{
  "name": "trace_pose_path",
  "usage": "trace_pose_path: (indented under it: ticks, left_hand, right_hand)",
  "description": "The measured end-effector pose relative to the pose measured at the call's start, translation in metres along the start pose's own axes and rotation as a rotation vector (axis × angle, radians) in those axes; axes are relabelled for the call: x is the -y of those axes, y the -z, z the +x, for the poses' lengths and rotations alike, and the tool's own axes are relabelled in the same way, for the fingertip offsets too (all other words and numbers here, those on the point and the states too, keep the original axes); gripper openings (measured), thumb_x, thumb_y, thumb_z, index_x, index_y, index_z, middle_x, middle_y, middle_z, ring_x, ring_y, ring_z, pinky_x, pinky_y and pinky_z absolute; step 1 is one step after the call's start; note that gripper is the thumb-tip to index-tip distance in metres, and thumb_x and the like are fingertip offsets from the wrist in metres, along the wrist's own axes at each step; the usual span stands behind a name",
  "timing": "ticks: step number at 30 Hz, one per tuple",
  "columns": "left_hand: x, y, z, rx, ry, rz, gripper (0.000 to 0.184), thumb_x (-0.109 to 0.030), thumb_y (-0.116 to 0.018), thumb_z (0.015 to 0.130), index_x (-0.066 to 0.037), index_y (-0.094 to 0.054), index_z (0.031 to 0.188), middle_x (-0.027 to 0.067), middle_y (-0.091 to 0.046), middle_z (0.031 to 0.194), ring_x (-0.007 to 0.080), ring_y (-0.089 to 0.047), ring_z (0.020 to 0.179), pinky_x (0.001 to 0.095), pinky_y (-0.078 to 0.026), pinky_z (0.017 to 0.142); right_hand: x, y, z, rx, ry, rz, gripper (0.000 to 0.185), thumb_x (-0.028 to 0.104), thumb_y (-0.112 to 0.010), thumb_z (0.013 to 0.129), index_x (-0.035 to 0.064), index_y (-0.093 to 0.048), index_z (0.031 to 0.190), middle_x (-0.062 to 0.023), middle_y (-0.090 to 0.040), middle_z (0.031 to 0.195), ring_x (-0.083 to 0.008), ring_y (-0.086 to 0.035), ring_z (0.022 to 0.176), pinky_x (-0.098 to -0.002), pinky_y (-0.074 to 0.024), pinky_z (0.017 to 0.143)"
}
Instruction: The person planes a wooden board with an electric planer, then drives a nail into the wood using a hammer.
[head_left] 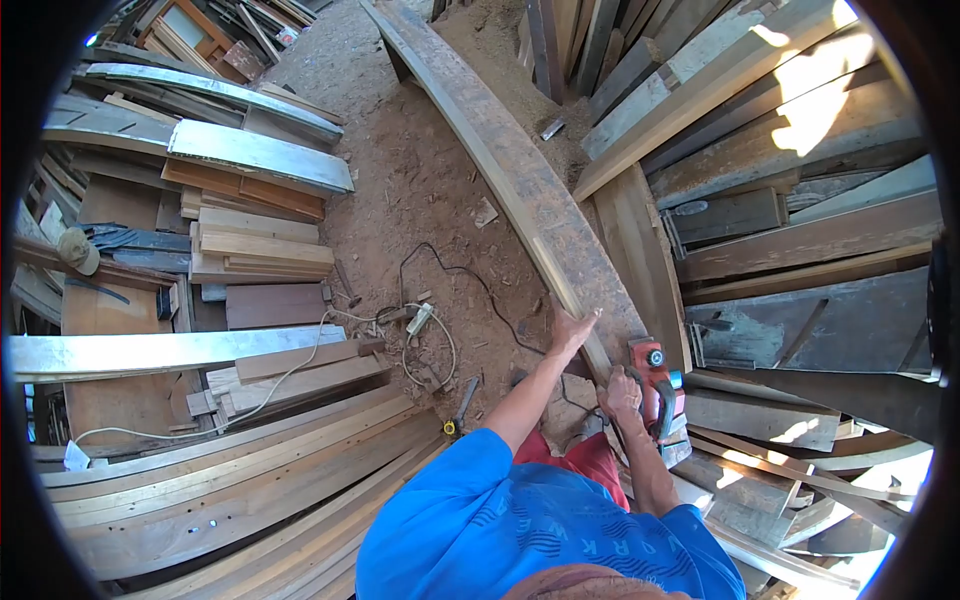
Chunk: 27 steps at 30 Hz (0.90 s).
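A long narrow wooden strip point(492, 172) lies along the left edge of a worn plank bench point(545, 200). My left hand point(572, 328) rests on the strip near its close end, thumb stretched out to the right and the other fingers partly hidden. Closer to my body, my right hand point(622, 393) is wrapped round the near end of the strip. Just right of it, on the bench end, stands a red power tool point(655, 390) with a dark handle; my right hand appears beside the tool, not on its handle.
A white power strip point(419, 320) and a black cable point(478, 278) lie on the dirt floor left of the bench. Stacked boards point(265, 245) fill the left side. More timber point(800, 240) leans at the right. A tape measure point(450, 428) lies near my left elbow.
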<state>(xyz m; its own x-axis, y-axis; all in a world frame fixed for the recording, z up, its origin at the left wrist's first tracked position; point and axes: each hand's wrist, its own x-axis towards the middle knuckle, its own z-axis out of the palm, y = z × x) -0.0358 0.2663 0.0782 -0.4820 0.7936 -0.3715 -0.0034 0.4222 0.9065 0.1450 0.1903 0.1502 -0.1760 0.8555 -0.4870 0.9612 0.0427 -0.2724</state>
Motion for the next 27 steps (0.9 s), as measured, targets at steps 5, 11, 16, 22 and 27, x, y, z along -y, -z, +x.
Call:
trace_pose_path:
  ticks: [5, 11, 16, 22, 27]
  left_hand:
    - [-0.005, -0.008, 0.013, -0.045, 0.051, -0.167, 0.120, -0.005, -0.082, 0.077, 0.004, 0.002, 0.163, 0.0313, -0.039, 0.156, 0.0368, -0.050, 0.139, 0.0383, -0.039, 0.119]
    - [0.048, -0.002, -0.022, -0.046, 0.121, -0.184, 0.117, 0.002, -0.076, 0.075, 0.002, 0.000, 0.163, 0.0289, -0.045, 0.149, 0.0339, -0.054, 0.133, 0.0371, -0.044, 0.113]
    - [0.052, 0.025, -0.065, -0.108, 0.201, -0.067, 0.112, -0.001, -0.073, 0.071, -0.004, -0.010, 0.163, 0.0249, -0.058, 0.132, 0.0334, -0.061, 0.119, 0.0411, -0.053, 0.099]
    - [0.057, 0.063, -0.059, -0.199, 0.046, 0.179, 0.122, -0.018, -0.082, 0.073, -0.002, -0.003, 0.165, 0.0326, -0.043, 0.153, 0.0372, -0.046, 0.142, 0.0404, -0.040, 0.117]
    - [-0.006, 0.128, -0.052, 0.082, -0.045, 0.032, 0.125, -0.034, -0.082, 0.087, 0.000, 0.011, 0.164, 0.0327, -0.022, 0.166, 0.0354, -0.032, 0.153, 0.0420, -0.032, 0.123]
  right_hand:
    - [-0.002, 0.003, -0.005, 0.064, -0.053, -0.013, 0.052, 0.035, -0.080, 0.083, 0.0001, -0.060, 0.116, -0.0274, -0.073, 0.102, -0.0451, -0.072, 0.100, -0.0525, -0.0585, 0.088]
    - [-0.014, -0.031, -0.040, 0.185, -0.047, 0.060, 0.054, 0.036, -0.081, 0.082, -0.0022, -0.061, 0.116, -0.0274, -0.073, 0.103, -0.0453, -0.072, 0.100, -0.0520, -0.0583, 0.090]
    - [-0.001, -0.065, -0.069, 0.252, -0.055, 0.031, 0.046, 0.027, -0.075, 0.081, -0.0025, -0.064, 0.115, -0.0291, -0.074, 0.103, -0.0438, -0.072, 0.104, -0.0497, -0.0585, 0.093]
    - [0.036, -0.055, -0.073, 0.342, 0.015, 0.116, 0.055, 0.035, -0.077, 0.081, -0.0042, -0.068, 0.118, -0.0296, -0.073, 0.109, -0.0425, -0.072, 0.105, -0.0491, -0.0571, 0.095]
    - [0.046, -0.002, -0.040, 0.369, 0.090, 0.307, 0.061, 0.037, -0.083, 0.074, -0.0049, -0.070, 0.117, -0.0263, -0.075, 0.105, -0.0396, -0.074, 0.100, -0.0467, -0.0582, 0.091]
